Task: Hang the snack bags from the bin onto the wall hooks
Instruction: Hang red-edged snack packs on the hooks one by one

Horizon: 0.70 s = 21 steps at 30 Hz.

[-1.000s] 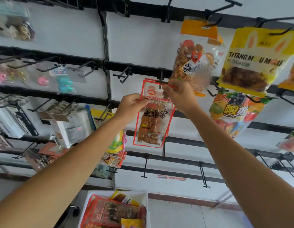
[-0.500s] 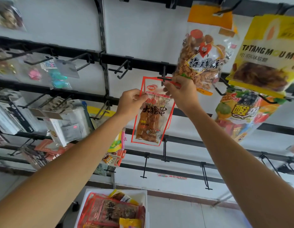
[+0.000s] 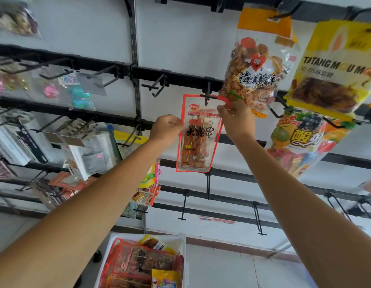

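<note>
You had one red-edged snack bag (image 3: 198, 138) up at the wall, with both hands on it. Your left hand (image 3: 167, 128) pinched the bag's left edge, fingers curled close together on the plastic. Your right hand (image 3: 237, 118) pinched the top right corner, thumb and fingertips clamped on the red border. The bag hung roughly upright, its top edge right at one black hook (image 3: 208, 97) on the middle rail. The hook's tip sat in front of the bag's top, but I couldn't tell if it actually went through the hole.

To the right, three big bags hung. There was one orange-topped bag (image 3: 257, 69) just above your right hand, one yellow bag (image 3: 334, 65) beside it, and one fruit-print bag (image 3: 305, 142) under the yellow one.

One white bin (image 3: 174, 239) sat down low between your forearms. It held a stack of red-edged packs (image 3: 139, 260). I counted at least three, but the overlap hid the exact number. There were also two yellow packs (image 3: 164, 277) in it.
</note>
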{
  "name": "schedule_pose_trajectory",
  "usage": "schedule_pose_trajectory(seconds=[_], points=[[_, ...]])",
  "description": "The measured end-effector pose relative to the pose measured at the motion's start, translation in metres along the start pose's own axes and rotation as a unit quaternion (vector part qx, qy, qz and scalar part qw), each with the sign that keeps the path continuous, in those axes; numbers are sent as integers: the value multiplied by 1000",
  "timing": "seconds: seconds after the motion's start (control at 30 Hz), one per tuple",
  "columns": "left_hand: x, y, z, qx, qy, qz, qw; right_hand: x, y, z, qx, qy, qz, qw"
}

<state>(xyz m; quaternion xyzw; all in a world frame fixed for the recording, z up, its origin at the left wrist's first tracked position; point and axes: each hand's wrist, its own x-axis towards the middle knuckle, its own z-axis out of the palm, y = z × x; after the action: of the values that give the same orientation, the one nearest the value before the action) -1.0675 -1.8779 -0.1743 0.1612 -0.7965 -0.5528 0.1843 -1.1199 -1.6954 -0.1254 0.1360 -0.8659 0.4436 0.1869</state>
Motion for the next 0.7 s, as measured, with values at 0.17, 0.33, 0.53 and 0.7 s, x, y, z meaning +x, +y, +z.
schedule_pose_trajectory(seconds=[0.17, 0.33, 0.53, 0.7], points=[[-19, -10, -10, 64, -48, -50, 996, -25, 17, -10, -82, -75, 91, 990], [-49, -6, -19, 197, -115, -21, 973, -58, 21, -17, -233, -281, 44, 930], [-80, 23, -42, 368, -206, 38, 906, -84, -7, -22, -263, -332, -43, 905], [-102, 40, -76, 410, -203, 47, 888, -95, -45, -18, -250, -340, -88, 902]])
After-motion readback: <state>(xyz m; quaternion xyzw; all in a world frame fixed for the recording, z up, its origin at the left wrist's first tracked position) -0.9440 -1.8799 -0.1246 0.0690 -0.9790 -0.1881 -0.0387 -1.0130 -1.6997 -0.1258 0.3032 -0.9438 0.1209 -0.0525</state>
